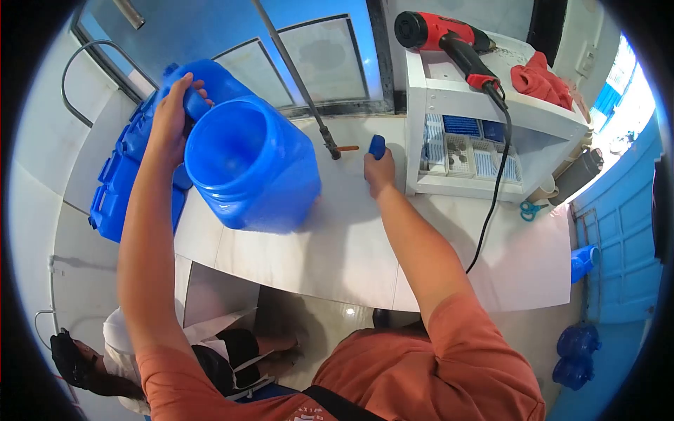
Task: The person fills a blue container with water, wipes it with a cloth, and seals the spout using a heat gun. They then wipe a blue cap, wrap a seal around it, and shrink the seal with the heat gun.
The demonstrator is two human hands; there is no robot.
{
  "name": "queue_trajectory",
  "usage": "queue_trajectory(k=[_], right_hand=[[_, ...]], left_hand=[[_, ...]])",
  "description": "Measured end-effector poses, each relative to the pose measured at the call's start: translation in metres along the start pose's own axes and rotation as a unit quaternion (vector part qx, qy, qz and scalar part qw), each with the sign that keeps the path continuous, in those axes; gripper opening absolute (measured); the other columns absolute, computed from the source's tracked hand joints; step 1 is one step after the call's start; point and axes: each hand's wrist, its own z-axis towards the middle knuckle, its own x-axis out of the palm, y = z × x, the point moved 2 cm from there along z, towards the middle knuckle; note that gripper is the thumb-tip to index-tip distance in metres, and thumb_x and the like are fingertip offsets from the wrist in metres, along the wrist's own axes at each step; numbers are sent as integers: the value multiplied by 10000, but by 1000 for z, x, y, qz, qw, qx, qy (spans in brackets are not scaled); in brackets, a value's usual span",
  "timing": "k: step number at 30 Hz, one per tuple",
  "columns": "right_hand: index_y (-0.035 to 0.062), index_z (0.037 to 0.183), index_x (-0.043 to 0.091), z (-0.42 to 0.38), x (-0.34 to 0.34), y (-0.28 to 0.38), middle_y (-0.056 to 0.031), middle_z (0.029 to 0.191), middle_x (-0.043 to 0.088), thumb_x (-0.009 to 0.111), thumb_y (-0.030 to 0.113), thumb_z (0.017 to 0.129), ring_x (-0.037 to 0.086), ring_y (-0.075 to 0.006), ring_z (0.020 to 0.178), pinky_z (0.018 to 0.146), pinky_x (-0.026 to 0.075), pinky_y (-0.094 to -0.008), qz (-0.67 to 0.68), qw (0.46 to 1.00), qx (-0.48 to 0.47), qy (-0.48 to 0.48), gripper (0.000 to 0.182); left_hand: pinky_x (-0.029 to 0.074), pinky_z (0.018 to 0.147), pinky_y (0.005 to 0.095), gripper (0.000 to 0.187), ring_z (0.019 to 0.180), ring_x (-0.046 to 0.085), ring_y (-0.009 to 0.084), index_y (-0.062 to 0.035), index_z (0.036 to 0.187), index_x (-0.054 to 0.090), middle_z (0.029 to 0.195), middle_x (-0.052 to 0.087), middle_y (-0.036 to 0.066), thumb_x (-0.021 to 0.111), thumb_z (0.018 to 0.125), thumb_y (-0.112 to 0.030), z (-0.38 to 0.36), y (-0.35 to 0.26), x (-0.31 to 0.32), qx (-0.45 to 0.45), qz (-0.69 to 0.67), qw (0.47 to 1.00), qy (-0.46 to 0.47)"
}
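Note:
A large blue container point(291, 168) with a wide open mouth stands tilted in view on the white counter point(344, 245). My left hand point(174, 116) is closed around the container's blue handle point(196, 105) at its far left side. Right of the container, my right hand point(380, 170) grips a small dark blue object point(377, 146), which I cannot identify for certain. Between the container and my right hand, a metal pipe with an orange-handled valve point(346, 149) comes down to the counter.
A white shelf point(484, 186) at the right bears a red heat gun point(446, 35), its black cord hanging over the counter, and a red cloth point(542, 81). Teal scissors point(531, 210) lie beside it. More blue containers point(119, 189) stand left. A person point(123, 344) sits at lower left.

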Motion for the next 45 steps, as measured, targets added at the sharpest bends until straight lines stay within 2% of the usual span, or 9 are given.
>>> queue_trajectory(k=[1, 5, 10, 15, 24, 28, 31, 37, 45], right_hand=[[29, 1168, 549, 0, 8, 6, -88, 1029, 622, 650, 164, 877, 610, -202, 903, 772, 497, -369, -45, 999, -6, -30, 337], [31, 1413, 441, -40, 15, 97, -100, 1255, 604, 648, 126, 942, 578, -185, 1112, 979, 458, -335, 304, 894, -19, 329, 524], [21, 1461, 375, -63, -24, 110, -120, 1301, 585, 652, 139, 963, 564, -198, 1173, 1028, 431, -333, 90, 938, -132, 308, 582], [32, 1447, 395, -45, -30, 44, -128, 1318, 580, 649, 169, 970, 560, -193, 1157, 998, 448, -340, -81, 978, -17, 192, 557], [24, 1468, 371, -48, 17, 135, -124, 1327, 575, 636, 143, 965, 548, -197, 1211, 1053, 419, -332, 157, 912, -114, 362, 581], [-4, 1495, 328, -87, -51, 116, -226, 1451, 479, 617, 151, 954, 502, -319, 1316, 1107, 383, -377, -231, 895, -201, 325, 634], [-22, 1504, 305, -119, -84, 59, -250, 1522, 385, 593, 154, 949, 394, -410, 1396, 1171, 302, -457, -490, 761, -251, 343, 650], [-14, 1490, 351, -170, -103, -15, -250, 1573, 299, 664, 334, 900, 287, -428, 1458, 1207, 205, -506, -633, 620, -276, 371, 754], [-16, 1470, 385, -215, -182, 25, -238, 1563, 322, 658, 367, 914, 340, -388, 1437, 1182, 289, -450, -394, 747, -278, 457, 728]], left_hand=[[565, 721, 310, 418, 761, 660, 180, 28, 1161, 601, 892, 649, 74, 616, 962, -340, 20, 11, -12, -42, -8, 999, 11], [551, 644, 267, 473, 673, 644, 141, 60, 1152, 606, 768, 651, 41, 619, 962, -373, 42, 40, -10, -122, -30, 991, 40], [539, 596, 233, 490, 615, 629, 121, 64, 1166, 603, 717, 638, 15, 627, 960, -381, 38, 49, 7, -192, -60, 978, 45], [542, 569, 241, 513, 575, 610, 111, 68, 1184, 595, 697, 620, 1, 613, 966, -397, 51, 65, 1, -194, -58, 974, 100], [502, 523, 220, 504, 568, 575, 92, 73, 1148, 610, 699, 604, 13, 620, 952, -391, 67, 70, -8, -193, -92, 969, 126], [499, 539, 213, 520, 586, 578, 89, 75, 1175, 605, 688, 594, 4, 624, 943, -390, 53, 64, 1, -207, -73, 965, 144], [496, 549, 213, 503, 586, 577, 91, 67, 1159, 615, 669, 590, 8, 620, 939, -385, 51, 61, -1, -189, -32, 973, 131], [499, 553, 226, 502, 582, 585, 115, 43, 1113, 647, 646, 573, 11, 626, 925, -422, 33, 54, 5, -187, 8, 978, 92], [552, 823, 367, 697, 912, 663, 241, 24, 1247, 598, 1075, 663, 159, 517, 943, -598, 60, 79, -62, -100, 60, 992, 54]])
